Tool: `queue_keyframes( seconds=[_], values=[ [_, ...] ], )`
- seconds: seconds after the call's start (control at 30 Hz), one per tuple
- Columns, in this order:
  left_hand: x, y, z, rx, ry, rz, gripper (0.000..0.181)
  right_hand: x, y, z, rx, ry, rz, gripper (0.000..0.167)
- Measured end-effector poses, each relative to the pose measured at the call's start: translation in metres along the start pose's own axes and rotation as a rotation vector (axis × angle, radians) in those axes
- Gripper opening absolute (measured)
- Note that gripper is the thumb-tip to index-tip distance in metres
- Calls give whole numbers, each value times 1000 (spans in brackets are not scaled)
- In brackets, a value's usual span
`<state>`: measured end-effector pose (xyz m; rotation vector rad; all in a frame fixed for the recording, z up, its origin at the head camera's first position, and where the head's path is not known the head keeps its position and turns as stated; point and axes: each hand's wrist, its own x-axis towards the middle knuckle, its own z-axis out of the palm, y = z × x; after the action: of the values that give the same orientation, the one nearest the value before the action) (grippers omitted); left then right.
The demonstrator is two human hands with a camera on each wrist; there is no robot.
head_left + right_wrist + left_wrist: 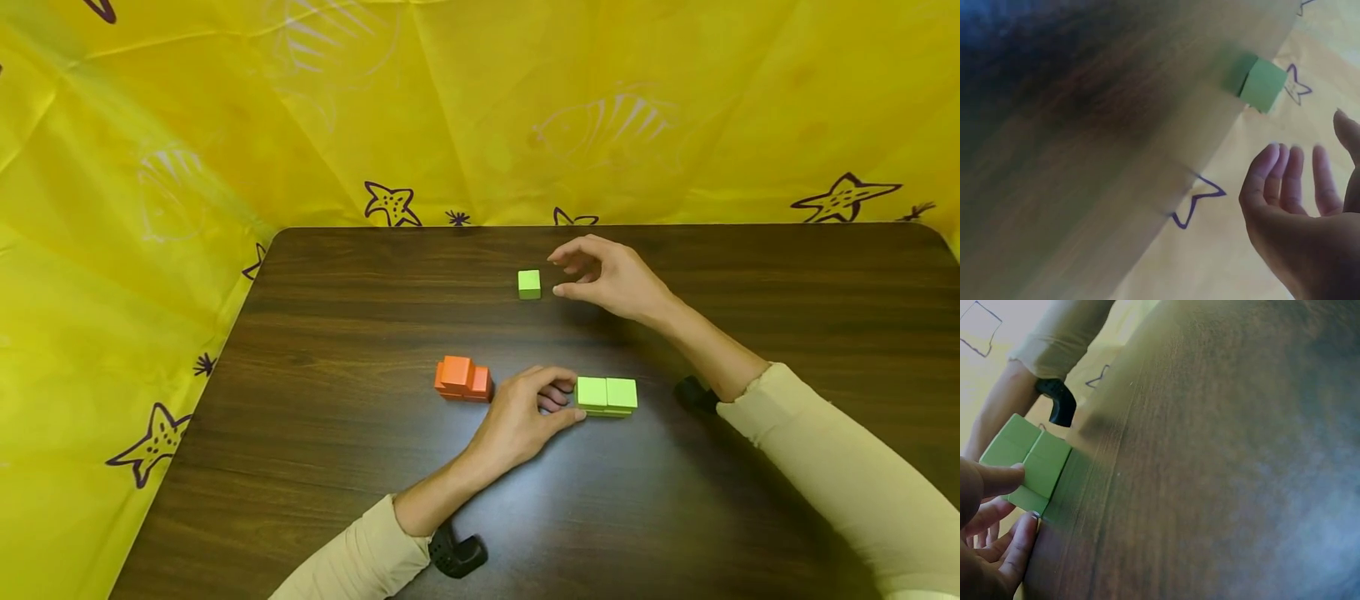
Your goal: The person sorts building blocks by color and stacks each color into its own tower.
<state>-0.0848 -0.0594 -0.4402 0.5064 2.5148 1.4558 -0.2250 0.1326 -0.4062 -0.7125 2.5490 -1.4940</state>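
A two-wide stack of light green blocks [606, 393] sits on the dark wooden table [337, 467]. My left hand [525, 412] is at its left end, thumb at the front corner and index finger at the back, gripping it. In the left wrist view the thumb lies against the green blocks [1046, 464]. Farther back stands a single green cube [529, 284]. Just right of that cube, my right hand [611, 279] hovers with fingers loosely bent and apart, holding nothing. The right wrist view shows a gap between the hand [1291, 231] and the cube [1264, 85].
A cluster of orange blocks [459, 379] stands left of my left hand, with one block raised on top. Behind the table's far edge hangs a yellow cloth [480, 108] printed with starfish and fish. It also covers the left side.
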Motion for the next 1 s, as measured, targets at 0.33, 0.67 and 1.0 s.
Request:
queue_keyframes(
  seconds=[0.33, 0.67, 1.0],
  values=[
    [1, -1, 0, -12, -5, 3, 34, 12, 5, 10, 3, -39, 8, 40],
    [0, -1, -1, -7, 0, 8, 34, 22, 10, 17, -52, -41, 6, 38],
    [1, 0, 0, -6, -3, 6, 34, 26, 10, 22, -75, -69, 46, 35]
  ],
)
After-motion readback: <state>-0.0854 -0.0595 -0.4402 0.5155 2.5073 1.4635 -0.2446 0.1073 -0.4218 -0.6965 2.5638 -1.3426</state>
